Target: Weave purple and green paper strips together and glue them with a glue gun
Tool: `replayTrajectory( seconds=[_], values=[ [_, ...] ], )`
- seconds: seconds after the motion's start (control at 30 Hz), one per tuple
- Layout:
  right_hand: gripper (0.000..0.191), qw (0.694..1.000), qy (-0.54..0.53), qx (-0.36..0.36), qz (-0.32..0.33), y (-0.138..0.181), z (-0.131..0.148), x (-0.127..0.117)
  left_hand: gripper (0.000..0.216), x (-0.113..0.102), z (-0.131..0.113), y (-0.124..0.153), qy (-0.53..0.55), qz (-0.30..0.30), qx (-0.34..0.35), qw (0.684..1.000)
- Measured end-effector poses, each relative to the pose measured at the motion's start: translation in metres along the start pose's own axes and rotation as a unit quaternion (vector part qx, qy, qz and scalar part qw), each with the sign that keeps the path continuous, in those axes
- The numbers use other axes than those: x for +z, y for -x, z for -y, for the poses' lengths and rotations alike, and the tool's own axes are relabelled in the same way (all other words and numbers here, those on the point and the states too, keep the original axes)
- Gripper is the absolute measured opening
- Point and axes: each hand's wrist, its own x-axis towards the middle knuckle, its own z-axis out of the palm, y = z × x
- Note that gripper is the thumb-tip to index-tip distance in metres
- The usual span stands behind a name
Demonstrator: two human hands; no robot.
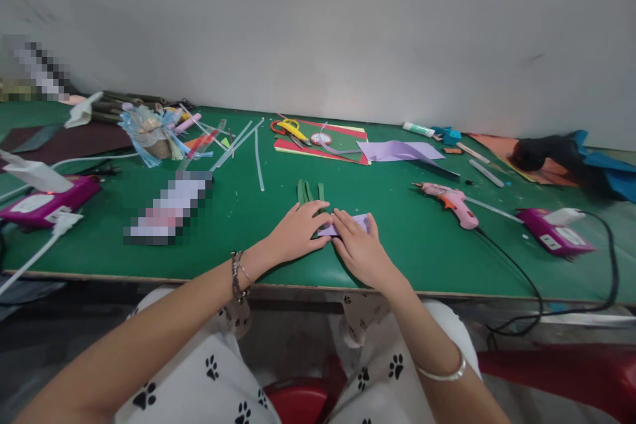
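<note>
One small piece of purple paper [362, 219] lies near the front of the green table [258, 212], mostly hidden by the hands and taken here as the centre of the dial. The right hand [360, 248] is laid over it, palm down, fingers fairly straight and close together, the little finger set apart; the left hand [295, 230] has its fingers loosely bent and spread, tips at the paper's nine o'clock end. Whether either pinches it, I cannot tell. The paper should be light, thin and easily creased, and inclined to slide on the smooth tabletop; its edges look the best hold, with flat fingertips rather than a hard squeeze. At half past ten, just beyond the left hand, are green strips [301, 191], narrow and flat; at ten, farther off, glue sticks [259, 159], slim translucent rods; at eleven, scissors [292, 128] with yellow and orange handles; at one, a larger purple sheet [392, 151], curling; just before three, a pink glue gun [454, 197], hard and smooth.
</note>
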Motion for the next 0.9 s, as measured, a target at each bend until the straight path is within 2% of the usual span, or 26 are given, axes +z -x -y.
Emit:
replayTrajectory(
  seconds=[0.13,0.4,0.5,0.73,0.9],
  values=[
    [0.05,1.0,0.008,0.001,0.007,-0.001,-0.001,0.001,0.017,0.0,-0.001,-0.001,0.013,0.015,0.003,1.0],
    [0.054,0.999,0.023,-0.001,0.048,-0.002,-0.002,-0.001,0.017,0.001,-0.006,0.001,0.017,0.013,-0.027,0.999],
    [0.055,0.997,0.027,0.003,0.066,-0.002,-0.001,-0.003,0.022,0.002,-0.006,0.003,0.016,0.021,-0.032,0.999],
    [0.055,0.999,0.029,-0.007,0.031,-0.001,-0.003,0.001,0.051,-0.005,0.003,0.014,0.001,0.054,0.003,0.999],
    [0.052,1.0,0.011,-0.006,0.006,-0.001,-0.002,0.0,0.057,-0.012,0.018,0.028,-0.021,0.067,-0.065,0.995]
  ],
)
